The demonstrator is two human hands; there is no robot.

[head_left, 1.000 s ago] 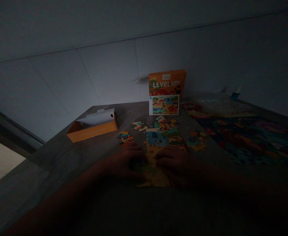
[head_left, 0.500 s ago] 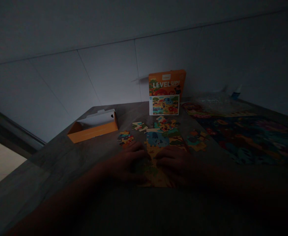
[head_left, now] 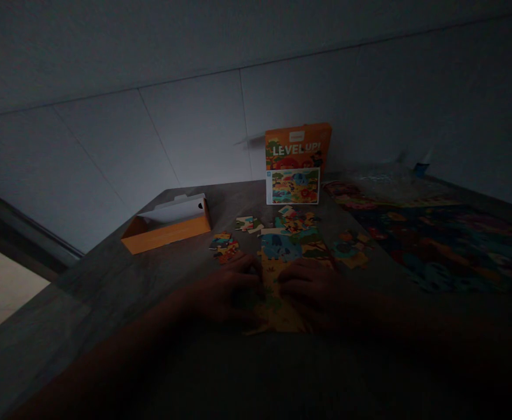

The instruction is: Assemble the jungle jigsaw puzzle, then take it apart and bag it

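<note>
In the dim head view, a partly joined jigsaw puzzle with a blue elephant and a yellow ground lies on the table in front of me. At its left edge my left hand has bent fingers and thumb around a greenish puzzle piece, which is mostly in shadow. My right hand rests on the puzzle's right side, its fingers stretched across the surface. Loose puzzle pieces lie just beyond my left hand. More pieces are to the right of the puzzle.
An orange box stands at the back with a picture card leaning on it. At the left sits an open orange box tray. A dark, colourful puzzle covers the right side, with clear plastic behind it.
My left hand's fingers have bent a little more, and the lower left edge of the puzzle looks slightly shifted. My right hand stays nearly in place.
</note>
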